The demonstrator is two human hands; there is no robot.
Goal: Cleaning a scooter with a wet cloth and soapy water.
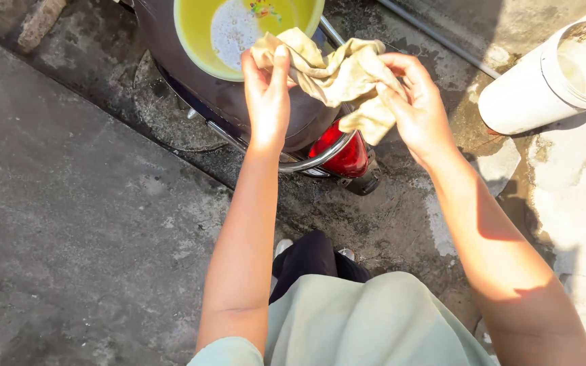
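Note:
Both my hands hold a damp beige cloth [334, 74] stretched between them above the rear of a dark motorbike seat [239, 102]. My left hand [266, 95] pinches the cloth's left corner. My right hand [412, 102] grips its right side, with a fold hanging down. A yellow-green bowl [191, 34] with foamy water in it rests on the seat just behind the cloth. Below the cloth sit the red tail light [344, 152] and a chrome grab rail [306, 163].
A white plastic bucket [537, 88] stands at the upper right on wet concrete. A thin pipe [435, 37] runs diagonally along the ground behind it. Grey concrete paving [69, 203] fills the left. My feet and dark trousers [313, 261] are just behind the bike.

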